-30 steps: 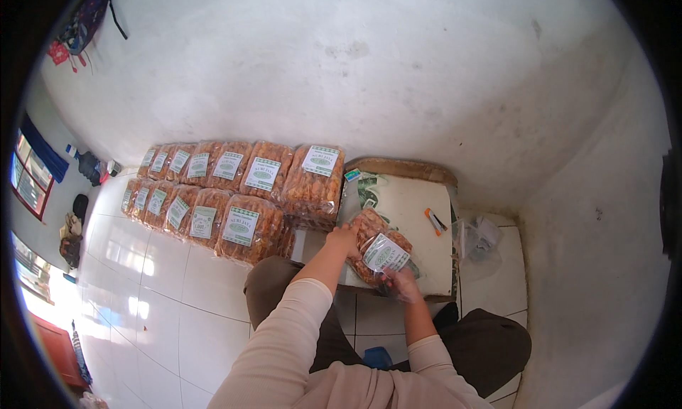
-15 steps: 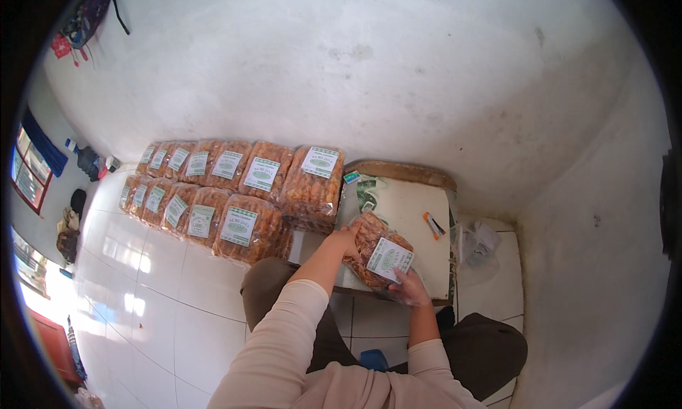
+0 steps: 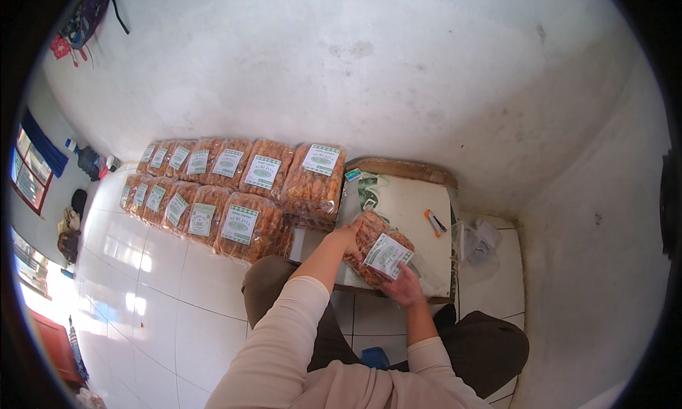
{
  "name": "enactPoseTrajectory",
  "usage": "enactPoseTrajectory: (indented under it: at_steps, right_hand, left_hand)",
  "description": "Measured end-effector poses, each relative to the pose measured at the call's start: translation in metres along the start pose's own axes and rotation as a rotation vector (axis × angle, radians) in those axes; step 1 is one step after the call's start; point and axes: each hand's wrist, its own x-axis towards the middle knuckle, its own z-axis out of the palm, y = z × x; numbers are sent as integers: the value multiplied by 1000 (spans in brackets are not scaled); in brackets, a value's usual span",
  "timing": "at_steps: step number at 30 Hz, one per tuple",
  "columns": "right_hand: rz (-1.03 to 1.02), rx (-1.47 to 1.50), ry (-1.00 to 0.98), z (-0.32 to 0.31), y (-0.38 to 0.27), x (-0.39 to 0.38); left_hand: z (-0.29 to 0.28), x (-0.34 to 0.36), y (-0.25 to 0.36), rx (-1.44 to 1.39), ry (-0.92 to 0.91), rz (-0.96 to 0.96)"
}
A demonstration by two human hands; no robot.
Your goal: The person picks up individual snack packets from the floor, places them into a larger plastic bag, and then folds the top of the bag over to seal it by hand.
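**Snack bag held over the little board, both hands on it**

Snack bag (image 3: 380, 249), clear plastic stuffed with orange-brown fried sticks and wearing a white-and-green label, sits at about 5 o'clock from the frame's centre, over the near-left part of the pale board (image 3: 412, 210). Left hand (image 3: 349, 237) curls its fingers over the bag's far-left edge; right hand (image 3: 405, 288) cups the near corner from below, thumb on top. Both grips look closed on the plastic, though it's too small to say how tight.

Risks as I see them: the plastic is slick and the bag bulges, so a loose pinch could let it slide off the board's near edge onto the tiles. Squeezing harder probably snaps the sticks inside. The orange stapler-looking tool (image 3: 435, 223) at 3 o'clock of the bag is close enough to get knocked.

Room-wise, the stacked bags (image 3: 241, 189) crowd 10 o'clock, the wall closes 12, crumpled plastic (image 3: 477, 240) fills 3. Open tile floor (image 3: 163, 281) is around 8 o'clock.
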Motion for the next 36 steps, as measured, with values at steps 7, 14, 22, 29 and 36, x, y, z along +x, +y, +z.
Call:
enactPoseTrajectory:
  at_steps: [7,14,22,29,36]
  right_hand:
    - [23,-75,110,-21,5,8]
    - [59,-94,243,2,14,10]
    - [-39,-568,345,5,-6,-18]
    - [-192,-749,527,0,-6,-15]
    - [-257,-799,657,-1,2,3]
  left_hand:
    - [0,-1,2,26,13,5]
    - [0,-3,1,42,16,4]
    - [4,6,-2,-122,-23,-93]
    - [7,18,-7,-46,-20,22]
    - [5,12,-2,-59,28,13]
